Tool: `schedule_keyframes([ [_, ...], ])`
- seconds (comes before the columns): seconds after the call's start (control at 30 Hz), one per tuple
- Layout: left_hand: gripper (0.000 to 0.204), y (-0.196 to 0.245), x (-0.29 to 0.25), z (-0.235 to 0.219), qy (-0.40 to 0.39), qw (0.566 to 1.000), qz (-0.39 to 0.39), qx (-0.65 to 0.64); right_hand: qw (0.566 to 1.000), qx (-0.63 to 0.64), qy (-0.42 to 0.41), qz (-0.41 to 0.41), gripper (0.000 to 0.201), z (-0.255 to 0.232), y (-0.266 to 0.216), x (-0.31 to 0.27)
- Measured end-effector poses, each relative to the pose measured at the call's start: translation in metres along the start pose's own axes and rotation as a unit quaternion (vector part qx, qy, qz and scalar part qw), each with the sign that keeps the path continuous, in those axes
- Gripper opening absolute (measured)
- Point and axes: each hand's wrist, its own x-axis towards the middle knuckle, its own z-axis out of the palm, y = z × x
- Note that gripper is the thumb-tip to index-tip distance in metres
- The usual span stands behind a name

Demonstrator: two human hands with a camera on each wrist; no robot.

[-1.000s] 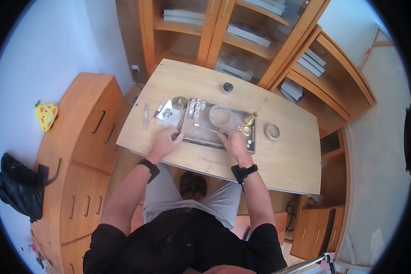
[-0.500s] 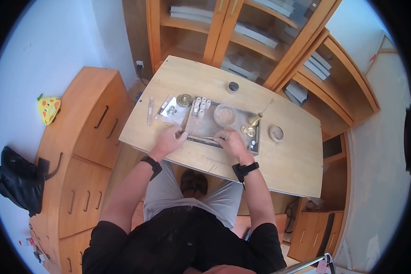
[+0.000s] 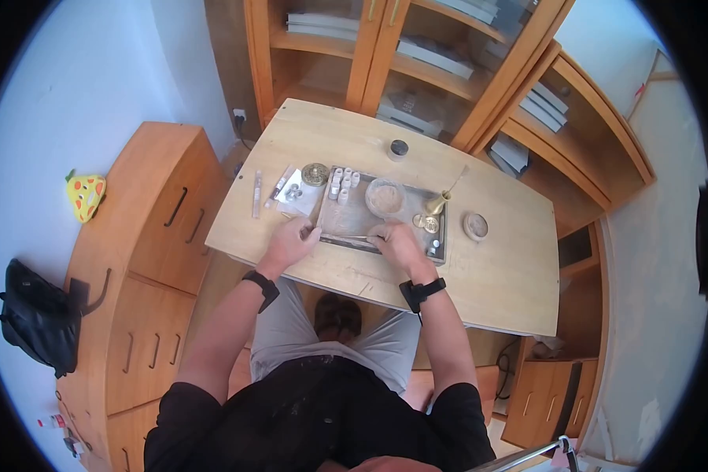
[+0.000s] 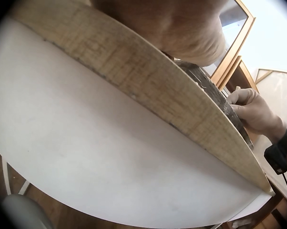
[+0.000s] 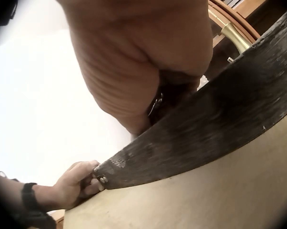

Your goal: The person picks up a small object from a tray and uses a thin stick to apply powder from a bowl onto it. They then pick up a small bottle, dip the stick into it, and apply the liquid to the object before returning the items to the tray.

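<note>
In the head view my right hand (image 3: 401, 245) pinches a slim brass-coloured spatula (image 3: 346, 237) over the front of the dark-rimmed tray (image 3: 326, 206). The tool points left, its tip close to the tray's front left corner. At that corner sits my left hand (image 3: 291, 241), its thumb and curled fingers around the rim. The right wrist view has the left hand (image 5: 75, 185) pinching the corner of the tray (image 5: 181, 138), with a small shiny spot beside the fingertips. Within the tray are a bowl of pale powder (image 3: 386, 197), several small white bottles (image 3: 344, 186) and round brass pieces (image 3: 427, 223).
A brass vase (image 3: 436, 204) holding a thin stick stands at the tray's right. Left of the tray lie a brass disc (image 3: 315, 174), a white sheet (image 3: 294, 193) and a clear tube (image 3: 257, 194). A round container (image 3: 475, 226) sits to the right, a dark-topped jar (image 3: 398, 149) behind.
The spatula in my right hand has swung from the tray's middle down to its front edge, tip now near the left corner. My left hand stays at the corner. The view has shifted slightly.
</note>
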Motion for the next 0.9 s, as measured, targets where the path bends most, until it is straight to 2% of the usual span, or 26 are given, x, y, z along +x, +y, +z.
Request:
schedule_keyframes([
  [0.17,0.025,-0.001,0.0,0.0,0.001,1.0,0.0,0.001,0.993,0.11,-0.013,0.044,0.012,0.004,0.011,-0.001],
  [0.27,0.025,-0.002,0.0,0.001,0.002,1.0,0.002,0.004,0.986,0.153,0.014,0.071,0.014,0.002,0.016,-0.006],
  [0.37,0.025,0.001,0.0,0.0,0.005,1.0,0.01,0.012,0.969,0.203,0.031,0.135,0.015,-0.005,0.019,-0.014],
  [0.57,0.025,0.001,0.0,0.0,0.007,1.0,0.015,0.014,0.936,0.253,0.129,0.207,0.017,-0.018,0.034,-0.029],
  [0.67,0.025,0.002,0.0,0.0,0.005,1.0,0.013,0.015,0.956,0.215,0.092,0.178,0.017,-0.015,0.026,-0.032],
  [0.77,0.026,0.002,0.0,-0.001,0.004,1.0,0.01,0.013,0.974,0.115,0.109,0.163,0.02,-0.007,0.017,-0.024],
  [0.87,0.027,0.002,0.0,-0.001,0.003,1.0,0.002,0.005,0.984,-0.059,0.136,0.101,0.02,-0.004,-0.007,-0.016],
  [0.9,0.027,0.001,0.0,-0.001,0.002,1.0,0.001,0.004,0.982,-0.064,0.135,0.115,0.021,-0.001,-0.01,-0.012],
])
